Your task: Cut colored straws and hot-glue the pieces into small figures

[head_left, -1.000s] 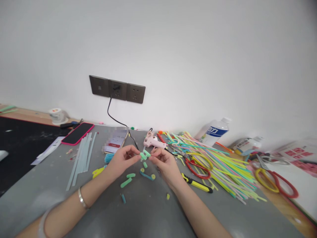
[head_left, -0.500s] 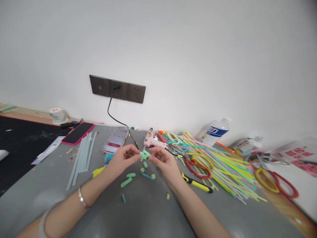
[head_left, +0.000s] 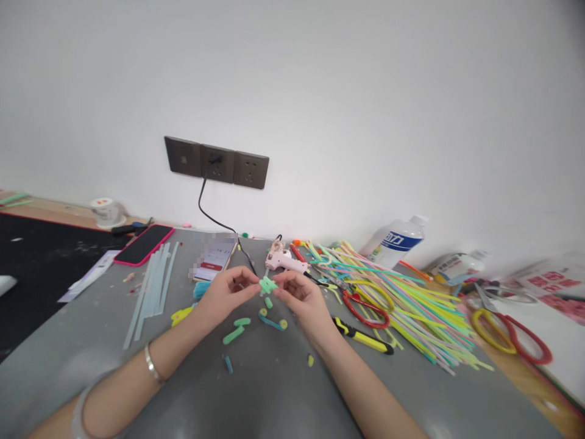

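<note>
Between my fingertips is a small cluster of green fuzzy pipe cleaner pieces. My left hand pinches its left side, and my right hand pinches its right side. Just below lies a short green piece, and nearer to me are two longer green pipe cleaner pieces. A blue strip with round yellowish ends rests below my hands. Loose blue and yellow bits lie closer to me. Behind my hands stands a pink glue gun.
Colourful pipe cleaners spread to the right, with red-and-yellow scissors and a yellow utility knife beside them. A white bottle leans behind. Glue sticks, a pink-cased phone and another phone lie left. A black cord runs to the wall socket.
My two hands have drawn very slightly closer together around the green cluster. The things on the table lie as before.
</note>
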`<state>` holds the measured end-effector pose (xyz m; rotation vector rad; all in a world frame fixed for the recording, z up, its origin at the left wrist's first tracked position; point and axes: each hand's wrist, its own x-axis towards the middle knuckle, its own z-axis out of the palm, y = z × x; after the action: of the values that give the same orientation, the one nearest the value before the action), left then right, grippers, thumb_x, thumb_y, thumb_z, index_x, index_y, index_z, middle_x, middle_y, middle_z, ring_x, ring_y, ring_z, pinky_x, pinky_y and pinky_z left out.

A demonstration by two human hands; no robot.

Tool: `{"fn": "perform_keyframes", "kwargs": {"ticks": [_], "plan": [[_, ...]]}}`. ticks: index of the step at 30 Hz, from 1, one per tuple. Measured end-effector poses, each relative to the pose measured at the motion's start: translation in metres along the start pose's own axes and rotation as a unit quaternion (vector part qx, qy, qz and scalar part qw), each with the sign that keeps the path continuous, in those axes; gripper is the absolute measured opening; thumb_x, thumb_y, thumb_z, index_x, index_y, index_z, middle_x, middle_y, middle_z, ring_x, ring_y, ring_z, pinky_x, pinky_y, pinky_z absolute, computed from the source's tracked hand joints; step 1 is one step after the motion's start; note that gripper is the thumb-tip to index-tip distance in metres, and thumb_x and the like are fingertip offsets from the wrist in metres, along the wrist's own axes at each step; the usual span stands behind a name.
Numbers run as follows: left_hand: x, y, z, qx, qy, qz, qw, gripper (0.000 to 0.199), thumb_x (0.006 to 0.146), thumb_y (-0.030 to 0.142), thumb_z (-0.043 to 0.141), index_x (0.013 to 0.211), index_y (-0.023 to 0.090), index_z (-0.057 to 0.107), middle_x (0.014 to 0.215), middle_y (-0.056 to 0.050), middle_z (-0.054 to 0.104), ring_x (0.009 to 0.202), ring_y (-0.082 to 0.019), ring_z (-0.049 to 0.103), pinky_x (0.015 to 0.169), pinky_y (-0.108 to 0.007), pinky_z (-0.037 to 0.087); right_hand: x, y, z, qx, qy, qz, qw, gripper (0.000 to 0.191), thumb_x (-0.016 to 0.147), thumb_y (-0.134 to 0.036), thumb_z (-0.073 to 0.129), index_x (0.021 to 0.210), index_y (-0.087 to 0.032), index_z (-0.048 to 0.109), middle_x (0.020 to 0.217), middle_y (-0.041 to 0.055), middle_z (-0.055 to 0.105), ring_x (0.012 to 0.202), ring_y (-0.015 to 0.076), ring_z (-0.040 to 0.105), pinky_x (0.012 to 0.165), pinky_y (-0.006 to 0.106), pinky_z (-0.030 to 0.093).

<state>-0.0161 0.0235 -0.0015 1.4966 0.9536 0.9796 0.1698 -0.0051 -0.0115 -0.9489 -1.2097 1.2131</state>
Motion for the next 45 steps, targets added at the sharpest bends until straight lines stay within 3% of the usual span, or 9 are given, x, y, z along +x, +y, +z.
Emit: {"fn": "perform_keyframes", "kwargs": {"ticks": [21, 31, 45], "plan": [[0.0009, -0.0057, -0.0026, -0.001, 0.009, 0.006, 1.0, 0.024, 0.075, 0.038, 0.073, 0.079, 0.015, 0.068, 0.072, -0.002, 0.066, 0.067, -0.015, 0.057, 0.063, -0.025, 0.043, 0.0006, 0.0063, 0.0017, -0.036, -0.001, -0.054, 0.998, 0.02, 0.07, -0.034, 0.083, 0.081, -0.021, 0.072, 0.07, -0.0006, 0.06, 0.065, 0.014, 0.056, 0.06, 0.027, 0.047], [0.0005, -0.0028, -0.0033, 0.007, 0.017, -0.004, 1.0, 0.025, 0.075, 0.039, 0.072, 0.08, 0.015, 0.069, 0.072, -0.002, 0.066, 0.067, -0.015, 0.057, 0.063, -0.025, 0.042, -0.0004, 0.0055, 0.0001, -0.076, -0.021, -0.1, 0.992, 0.009, 0.077, -0.023, 0.075, 0.085, -0.022, 0.073, 0.076, 0.0004, 0.06, 0.068, 0.0145, 0.058, 0.064, 0.027, 0.05], [0.0009, 0.001, -0.0025, 0.003, 0.036, -0.002, 0.999, 0.025, 0.072, 0.039, 0.073, 0.079, 0.015, 0.068, 0.07, -0.002, 0.066, 0.063, -0.015, 0.056, 0.06, -0.025, 0.041, -0.0039, 0.0053, -0.0007, -0.185, -0.005, -0.186, 0.965, 0.018, 0.082, -0.009, 0.061, 0.092, -0.022, 0.068, 0.082, 0.0012, 0.061, 0.073, 0.0152, 0.058, 0.067, 0.028, 0.047]]}}
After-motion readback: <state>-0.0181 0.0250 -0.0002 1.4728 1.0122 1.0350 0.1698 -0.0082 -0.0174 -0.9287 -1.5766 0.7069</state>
